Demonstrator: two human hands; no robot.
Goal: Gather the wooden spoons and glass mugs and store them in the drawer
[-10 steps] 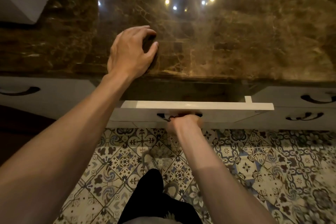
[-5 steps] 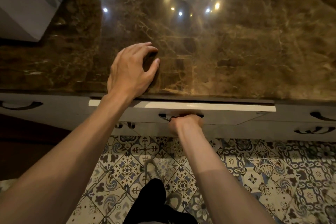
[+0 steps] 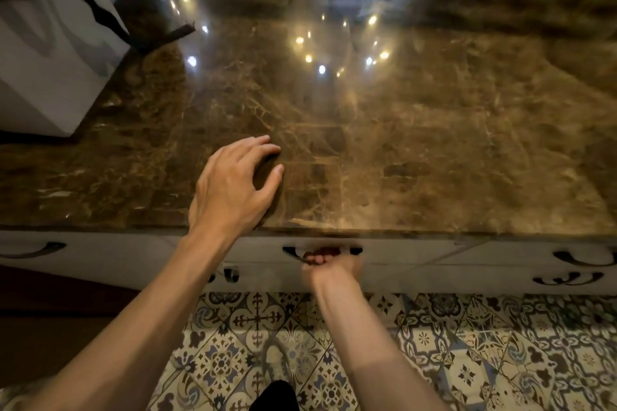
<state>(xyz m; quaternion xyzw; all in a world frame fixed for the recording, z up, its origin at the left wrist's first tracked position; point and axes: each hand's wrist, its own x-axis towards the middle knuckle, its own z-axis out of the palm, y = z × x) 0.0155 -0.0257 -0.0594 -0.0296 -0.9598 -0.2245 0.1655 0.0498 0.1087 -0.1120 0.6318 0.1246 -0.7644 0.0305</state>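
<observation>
head view: the right hand (image 3: 329, 265) is under the desk (image 3: 417, 143) edge, its fingers (image 3: 314, 259) curled tight round the dark drawer handle (image 3: 290, 252). the drawer (image 3: 400, 253) front looks flush, or all but flush, with the fronts on either side of those fingers; blur there hides any last gap. the left hand (image 3: 233, 187) rests on the desk just beyond and left of the handle, fingers loosely arched, tips and thumb touching the stone, holding nothing. no wooden spoons or glass mugs show on the desk; i judge they lie inside the drawer, so this is the closing push. to do it well: press straight in, not sideways, ease off at the end so glass inside does not knock, and slip the fingers free only once the front seats. a white bag (image 3: 50, 60) stands far left of the left fingers.
</observation>
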